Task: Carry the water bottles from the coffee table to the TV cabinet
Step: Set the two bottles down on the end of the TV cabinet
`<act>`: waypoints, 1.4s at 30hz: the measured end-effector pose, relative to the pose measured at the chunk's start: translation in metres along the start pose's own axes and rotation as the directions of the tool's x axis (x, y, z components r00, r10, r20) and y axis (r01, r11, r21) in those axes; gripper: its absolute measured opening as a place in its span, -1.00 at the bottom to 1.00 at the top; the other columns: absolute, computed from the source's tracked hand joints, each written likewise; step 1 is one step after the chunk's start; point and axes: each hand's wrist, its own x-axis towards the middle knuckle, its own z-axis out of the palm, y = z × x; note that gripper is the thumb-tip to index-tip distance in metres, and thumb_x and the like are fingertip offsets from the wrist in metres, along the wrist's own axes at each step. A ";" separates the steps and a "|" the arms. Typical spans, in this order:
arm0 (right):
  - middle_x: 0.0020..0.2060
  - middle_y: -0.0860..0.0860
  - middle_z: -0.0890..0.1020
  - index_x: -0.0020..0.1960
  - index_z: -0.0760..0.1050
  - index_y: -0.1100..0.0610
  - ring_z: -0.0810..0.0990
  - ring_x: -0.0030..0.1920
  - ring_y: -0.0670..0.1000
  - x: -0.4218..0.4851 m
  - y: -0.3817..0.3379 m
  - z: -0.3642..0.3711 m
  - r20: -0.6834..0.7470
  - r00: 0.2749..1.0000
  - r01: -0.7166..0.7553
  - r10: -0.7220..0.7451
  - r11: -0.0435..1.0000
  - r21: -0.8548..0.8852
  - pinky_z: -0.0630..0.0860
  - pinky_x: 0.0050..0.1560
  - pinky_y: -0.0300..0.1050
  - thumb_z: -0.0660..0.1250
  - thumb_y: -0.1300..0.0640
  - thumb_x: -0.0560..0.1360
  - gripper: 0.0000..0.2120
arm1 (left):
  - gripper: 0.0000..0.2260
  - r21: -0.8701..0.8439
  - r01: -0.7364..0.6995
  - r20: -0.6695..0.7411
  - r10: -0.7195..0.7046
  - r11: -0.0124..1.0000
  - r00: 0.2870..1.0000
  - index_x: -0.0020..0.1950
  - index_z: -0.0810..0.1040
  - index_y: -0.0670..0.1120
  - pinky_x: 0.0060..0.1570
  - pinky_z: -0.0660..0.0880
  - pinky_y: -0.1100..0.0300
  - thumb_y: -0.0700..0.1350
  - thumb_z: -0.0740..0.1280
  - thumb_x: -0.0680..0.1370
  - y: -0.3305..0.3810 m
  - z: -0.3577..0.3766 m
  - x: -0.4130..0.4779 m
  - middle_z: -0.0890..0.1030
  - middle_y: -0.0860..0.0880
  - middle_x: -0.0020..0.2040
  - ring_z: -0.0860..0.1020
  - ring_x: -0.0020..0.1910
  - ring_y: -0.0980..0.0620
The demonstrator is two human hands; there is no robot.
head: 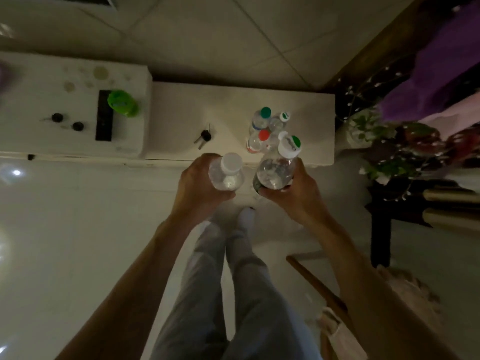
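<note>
I look straight down in dim light. My left hand [200,180] grips a clear water bottle with a white cap [228,172], held upright in front of the white cabinet's near edge. My right hand [293,190] grips a larger clear bottle with a white-and-green cap [279,167], beside the first. On the white cabinet top [181,118] stand three more bottles close together: a green-capped one [261,118], a white-capped one [279,120] and a red-capped one [257,140]. The held bottles hide part of that group.
A bunch of keys [204,137] lies on the cabinet left of the bottles. A higher white unit [39,100] at left carries a green container [123,103], a black remote [104,115] and two small black caps. Plants [389,141] and a dark table stand at right. My legs are below.
</note>
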 end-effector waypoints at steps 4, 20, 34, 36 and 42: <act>0.17 -0.18 0.55 0.35 0.33 -0.03 0.53 0.15 -0.23 0.043 0.037 0.035 0.014 1.000 0.017 -0.017 1.000 0.020 0.40 0.06 -0.47 0.57 -0.07 0.32 -0.31 | -0.38 0.013 0.010 0.010 -0.010 1.000 1.000 0.22 0.49 -0.01 0.02 0.47 0.19 -0.03 0.62 0.21 -0.026 0.037 0.043 0.61 0.03 0.12 0.56 0.08 0.04; 0.23 0.07 0.57 0.32 0.41 0.09 0.53 0.22 0.06 0.195 0.209 0.005 -0.413 0.890 -0.225 0.193 0.974 -0.030 0.35 0.13 -0.21 0.61 0.02 0.25 -0.29 | -0.33 0.103 0.004 -0.033 0.000 0.995 0.999 0.27 0.46 -0.05 0.00 0.37 0.19 -0.07 0.63 0.22 -0.080 0.135 0.224 0.60 -0.04 0.15 0.52 0.09 -0.01; 0.24 -0.07 0.53 0.39 0.36 0.07 0.46 0.21 -0.15 0.281 0.225 0.017 -0.340 0.931 -0.090 0.132 0.987 0.135 0.37 0.13 -0.46 0.57 0.18 0.33 -0.30 | -0.37 0.018 -0.081 -0.051 0.082 0.997 0.995 0.27 0.47 -0.03 -0.21 0.29 0.64 -0.10 0.61 0.25 -0.093 0.177 0.283 0.51 0.17 0.04 0.44 -0.01 0.22; 0.18 -0.09 0.52 0.38 0.38 0.10 0.47 0.14 -0.19 0.283 0.228 0.019 -0.328 0.929 -0.116 0.170 0.977 0.178 0.35 -0.06 -0.64 0.54 0.26 0.36 -0.35 | -0.37 0.021 -0.086 -0.049 0.087 0.996 0.995 0.28 0.46 -0.02 -0.21 0.28 0.62 -0.11 0.61 0.25 -0.093 0.177 0.285 0.51 0.18 0.05 0.44 0.01 0.21; 0.15 -0.07 0.54 0.38 0.39 0.11 0.48 -0.16 -0.47 0.284 0.239 0.021 -0.318 0.925 -0.153 0.209 0.969 0.192 0.33 -0.20 -0.68 0.48 0.34 0.41 -0.40 | -0.37 0.043 -0.120 -0.013 0.120 0.992 0.993 0.31 0.42 -0.01 -0.09 0.32 0.47 -0.13 0.58 0.30 -0.096 0.177 0.287 0.49 0.15 0.07 0.44 0.06 0.16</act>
